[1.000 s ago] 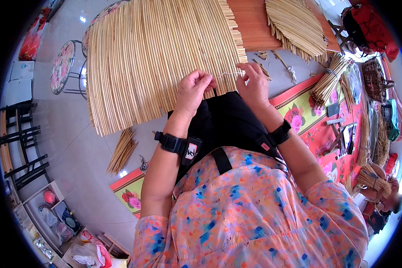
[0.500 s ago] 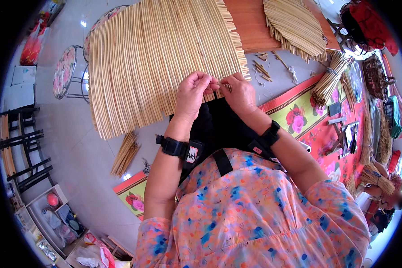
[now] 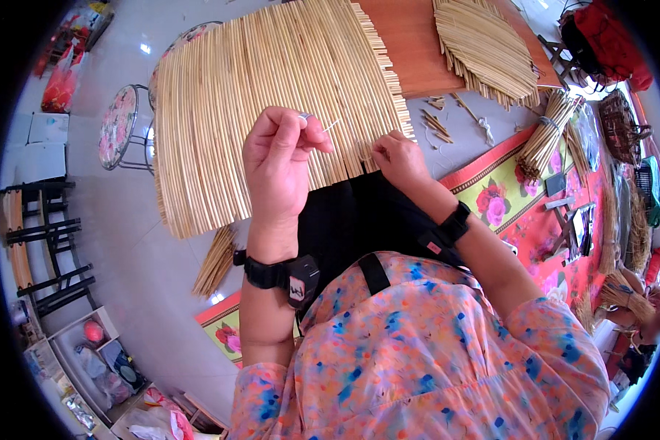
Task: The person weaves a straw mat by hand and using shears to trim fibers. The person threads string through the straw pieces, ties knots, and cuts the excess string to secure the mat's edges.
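Observation:
A large mat of straw-coloured stalks (image 3: 271, 110), laid side by side, spreads in front of me with its near edge over my lap. Above it my left hand (image 3: 279, 158) is raised, fingers closed in a pinch. A short, thin white thread (image 3: 331, 125) sticks out from these fingers, and a metal-coloured ring (image 3: 304, 116) shows on one of them. At the mat's near right edge, my right hand (image 3: 403, 161) has its fingers curled together against the stalk ends. Whatever lies between those fingertips is hidden.
A second, leaf-shaped stalk mat (image 3: 488, 51) lies on the reddish-brown board (image 3: 403, 44) behind. Tied stalks (image 3: 544, 139) rest on a flowered cloth (image 3: 484, 198) at right. Loose stalks (image 3: 216, 262) lie on the floor at left, near a flowered round stool (image 3: 119, 126).
My left hand has moved up and to the left, away from my right hand, with the thread at its fingers. My right hand has shifted slightly down and right along the mat's edge.

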{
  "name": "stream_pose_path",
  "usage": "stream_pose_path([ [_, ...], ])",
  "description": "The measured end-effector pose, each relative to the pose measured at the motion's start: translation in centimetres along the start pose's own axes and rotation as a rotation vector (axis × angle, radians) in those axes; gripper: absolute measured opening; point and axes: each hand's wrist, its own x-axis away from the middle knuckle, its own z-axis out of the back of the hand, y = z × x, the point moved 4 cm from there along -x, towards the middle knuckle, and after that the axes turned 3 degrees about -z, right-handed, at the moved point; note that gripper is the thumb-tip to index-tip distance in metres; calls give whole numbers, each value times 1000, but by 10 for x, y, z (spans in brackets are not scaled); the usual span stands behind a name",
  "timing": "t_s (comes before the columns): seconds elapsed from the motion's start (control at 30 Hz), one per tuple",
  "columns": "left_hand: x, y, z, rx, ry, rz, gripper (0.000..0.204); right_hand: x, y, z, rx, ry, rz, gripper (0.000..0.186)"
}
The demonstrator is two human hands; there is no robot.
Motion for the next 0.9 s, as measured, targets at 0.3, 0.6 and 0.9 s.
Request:
stream_pose_path([
  [0.3, 16, 11, 4, -85, -6, 136, 17, -7, -89, 36, -1102, -363, -190, 33],
  [0.6, 27, 13, -1, 37, 7, 191, 16, -4, -110, 39, -1206, -431, 45, 30],
  [0.9, 37, 6, 11, -49, 35, 221, 13, 5, -106, 52, -1198, -577, -201, 17],
])
